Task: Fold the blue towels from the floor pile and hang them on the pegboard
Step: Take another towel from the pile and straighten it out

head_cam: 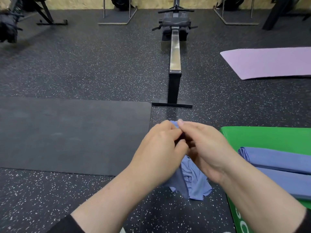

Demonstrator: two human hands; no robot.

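Both hands meet at centre, the left hand [161, 143] and right hand [203, 145] each with fingers curled, pinching the top edge of a blue towel [193, 180] that hangs crumpled between the wrists above the speckled rubber floor [101, 68]. To the right, folded blue towels [277, 158] lie on a green mat [269, 137]. A black mat [67, 135] lies left, a rowing machine [175, 52] ahead, a purple mat [269, 63] beyond.

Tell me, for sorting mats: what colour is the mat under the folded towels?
Green mat, clearest in the head view.
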